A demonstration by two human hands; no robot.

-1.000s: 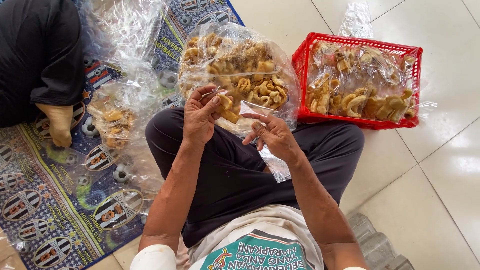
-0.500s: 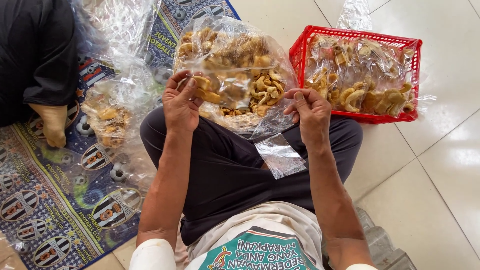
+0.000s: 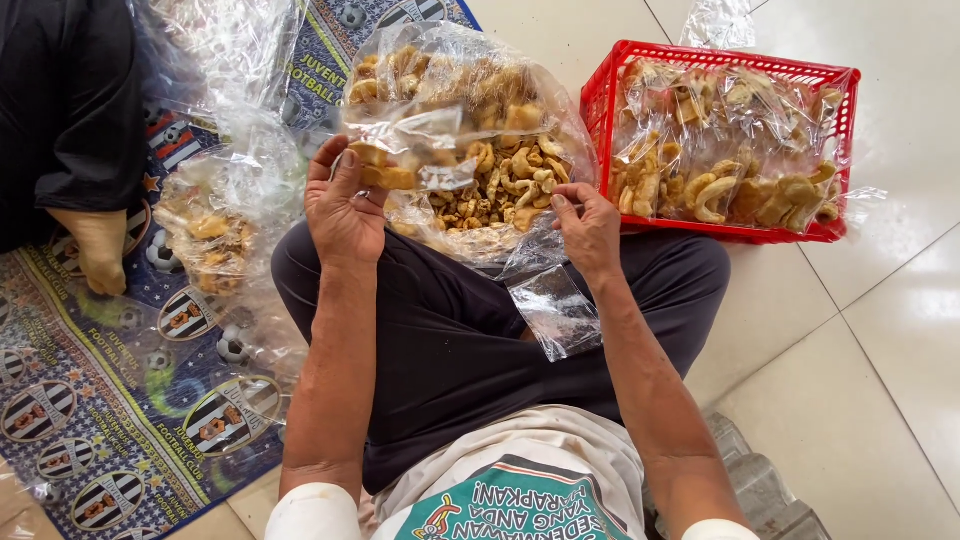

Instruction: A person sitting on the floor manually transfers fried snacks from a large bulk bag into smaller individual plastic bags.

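Between both hands, crackers, golden, curled.

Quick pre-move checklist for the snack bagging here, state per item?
1. Left hand has crackers in its fingers: ok.
2. Right hand grips the small clear bag: ok.
3. Small clear bag mouth held open: cannot tell.
4. Big bag of crackers open and within reach on the lap: ok.
5. Red basket has room for another pack: cannot tell, it looks nearly full.
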